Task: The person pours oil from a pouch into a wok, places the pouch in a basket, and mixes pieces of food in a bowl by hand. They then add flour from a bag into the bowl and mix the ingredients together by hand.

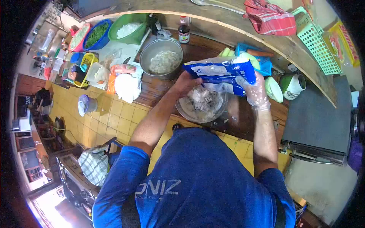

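Note:
A blue and white plastic packet (222, 73) is held sideways between my two hands, over a mixing bowl (217, 115). My left hand (186, 84), bare, has its fingers closed on the packet's left end. On the other end, my right hand (256, 91) wears a clear plastic glove and grips the packet near its corner. Beneath it, the bowl holds a greyish, minced-looking mixture (203, 99). The packet covers the bowl's far edge. Just behind and left stands a metal pot (143, 60) with a pale, wet-looking mass in it.
A dark sauce bottle (184, 33) stands behind the pot. Pale green vegetables (273, 89), a blue basket (266, 65) and a green-white jar (292, 86) sit at right. Green (142, 36) and blue (86, 45) basins line the left. A wooden shelf (228, 19) overhangs the counter.

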Available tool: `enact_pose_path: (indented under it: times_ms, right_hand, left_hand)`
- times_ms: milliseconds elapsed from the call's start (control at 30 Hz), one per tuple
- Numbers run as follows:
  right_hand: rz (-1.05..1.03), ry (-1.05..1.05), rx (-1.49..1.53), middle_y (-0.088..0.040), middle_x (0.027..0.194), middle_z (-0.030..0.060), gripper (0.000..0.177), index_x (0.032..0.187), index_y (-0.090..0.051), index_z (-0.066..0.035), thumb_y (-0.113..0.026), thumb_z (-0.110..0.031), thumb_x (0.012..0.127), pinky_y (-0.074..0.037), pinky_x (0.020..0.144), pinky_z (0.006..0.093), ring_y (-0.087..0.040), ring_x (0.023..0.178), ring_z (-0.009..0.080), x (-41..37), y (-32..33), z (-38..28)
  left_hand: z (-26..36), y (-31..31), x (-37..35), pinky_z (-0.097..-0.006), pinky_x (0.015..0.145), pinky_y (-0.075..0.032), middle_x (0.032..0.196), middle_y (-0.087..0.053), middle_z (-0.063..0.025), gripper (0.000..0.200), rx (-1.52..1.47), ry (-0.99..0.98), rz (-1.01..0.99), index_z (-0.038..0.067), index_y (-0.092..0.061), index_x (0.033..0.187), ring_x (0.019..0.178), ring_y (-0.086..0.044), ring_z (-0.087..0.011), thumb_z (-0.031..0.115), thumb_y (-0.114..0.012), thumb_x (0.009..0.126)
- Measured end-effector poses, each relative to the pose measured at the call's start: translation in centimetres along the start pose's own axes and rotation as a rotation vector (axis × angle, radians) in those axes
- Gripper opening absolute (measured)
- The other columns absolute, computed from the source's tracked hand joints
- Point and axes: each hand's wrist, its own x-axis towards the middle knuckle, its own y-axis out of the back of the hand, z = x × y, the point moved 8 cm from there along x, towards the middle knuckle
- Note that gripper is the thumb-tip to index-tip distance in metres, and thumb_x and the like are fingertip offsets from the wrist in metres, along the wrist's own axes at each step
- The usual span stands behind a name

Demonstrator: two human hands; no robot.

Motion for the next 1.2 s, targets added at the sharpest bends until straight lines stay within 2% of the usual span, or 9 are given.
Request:
enact_pose_path:
  times_ms: [100, 200, 433, 500, 600, 1033, 1100, 1133, 1200]
  right_hand:
    - [-0.053, -0.087, 0.061, -0.066, 0.099, 0.0028, 0.032, 0.111, -0.061, 0.0, -0.071, -0.009, 0.082, -0.05, 0.081, 0.0274, -0.06, 0.085, 0.0096, 0.4, -1.2, 0.7]
    - [-0.094, -0.085, 0.273, -0.066, 0.099, 0.0033, 0.031, 0.109, -0.061, 0.0, -0.072, -0.011, 0.081, -0.05, 0.081, 0.0273, -0.06, 0.085, 0.0099, 0.6, -2.3, 1.2]
    - [-0.043, -0.063, 0.058, -0.068, 0.096, 0.0043, 0.038, 0.106, -0.064, -0.002, -0.074, -0.025, 0.078, -0.051, 0.08, 0.0298, -0.062, 0.085, 0.0115, 1.1, -2.0, 2.1]
    - [-0.026, -0.055, 0.108, -0.068, 0.095, 0.0047, 0.036, 0.105, -0.064, -0.003, -0.074, -0.024, 0.078, -0.052, 0.08, 0.0302, -0.063, 0.085, 0.0128, 1.1, -1.9, 2.4]
    - [0.001, 0.014, 0.12, -0.068, 0.096, 0.0053, 0.035, 0.105, -0.064, -0.003, -0.073, -0.022, 0.078, -0.052, 0.08, 0.0307, -0.064, 0.086, 0.014, 1.1, -1.8, 2.8]
    - [0.145, -0.164, 0.245, -0.068, 0.095, 0.0065, 0.032, 0.104, -0.065, -0.004, -0.067, -0.023, 0.079, -0.05, 0.082, 0.0331, -0.063, 0.084, 0.0165, -0.9, 2.9, 8.0]
    - [0.172, -0.177, 0.113, -0.066, 0.102, 0.0086, 0.036, 0.109, -0.063, -0.004, -0.067, -0.024, 0.08, -0.05, 0.085, 0.0342, -0.062, 0.09, 0.0184, -2.2, 4.8, 9.1]
    - [0.146, 0.123, -0.17, -0.062, 0.112, 0.0113, 0.04, 0.113, -0.06, -0.003, -0.066, -0.026, 0.081, -0.049, 0.087, 0.0357, -0.061, 0.095, 0.0204, -3.2, 5.8, 11.1]
    - [0.205, -0.084, 0.165, -0.06, 0.116, 0.0121, 0.042, 0.116, -0.058, -0.003, -0.065, -0.027, 0.082, -0.048, 0.089, 0.0358, -0.06, 0.097, 0.0217, -4.3, 6.6, 16.9]
  left_hand:
    - [1.3, -2.9, 0.2, -0.0366, 0.104, -0.038, 0.128, -0.054, -0.0059, 0.073, 0.024, -0.064, -0.16, 0.005, -0.041, 0.133, 0.119, -0.05, -0.0203, 0.009, -0.08, 0.071]
    - [3.6, -4.9, 0.4, -0.0389, 0.109, -0.032, 0.132, -0.051, -0.0049, 0.094, 0.458, -0.16, -0.172, 0.007, -0.038, 0.135, 0.124, -0.045, -0.0214, 0.012, -0.088, 0.056]
    - [5.9, -7.2, -0.6, -0.0353, 0.102, -0.038, 0.116, -0.057, -0.0062, 0.078, 0.7, -0.246, -0.024, 0.006, -0.047, 0.124, 0.113, -0.051, -0.0201, 0.002, -0.085, 0.055]
    - [5.6, -7.0, -0.9, -0.0357, 0.101, -0.038, 0.115, -0.056, -0.0063, 0.076, 0.642, -0.128, 0.022, 0.006, -0.048, 0.122, 0.113, -0.051, -0.0198, 0.001, -0.085, 0.055]
    - [7.3, -8.4, -1.6, -0.0358, 0.101, -0.038, 0.118, -0.056, -0.008, 0.073, 0.838, -0.292, 0.005, 0.005, -0.05, 0.121, 0.114, -0.051, -0.021, 0.001, -0.083, 0.056]
    - [3.6, -7.1, 0.2, -0.0364, 0.104, -0.038, 0.125, -0.055, -0.0094, 0.066, 0.879, -0.189, 0.103, 0.005, -0.045, 0.129, 0.119, -0.05, -0.0228, 0.004, -0.077, 0.071]
    - [4.1, -8.5, 1.2, -0.0354, 0.103, -0.038, 0.125, -0.054, -0.0094, 0.062, 0.92, -0.21, -0.022, 0.006, -0.045, 0.128, 0.119, -0.05, -0.022, 0.005, -0.076, 0.074]
    - [2.7, -7.5, 2.0, -0.0343, 0.1, -0.041, 0.119, -0.058, -0.0081, 0.054, 0.877, -0.078, -0.025, 0.006, -0.048, 0.126, 0.114, -0.053, -0.02, 0.009, -0.074, 0.078]
    - [1.9, -8.1, 3.7, -0.0341, 0.098, -0.042, 0.116, -0.06, -0.0073, 0.048, 0.843, 0.057, -0.1, 0.006, -0.05, 0.124, 0.111, -0.054, -0.019, 0.014, -0.071, 0.082]
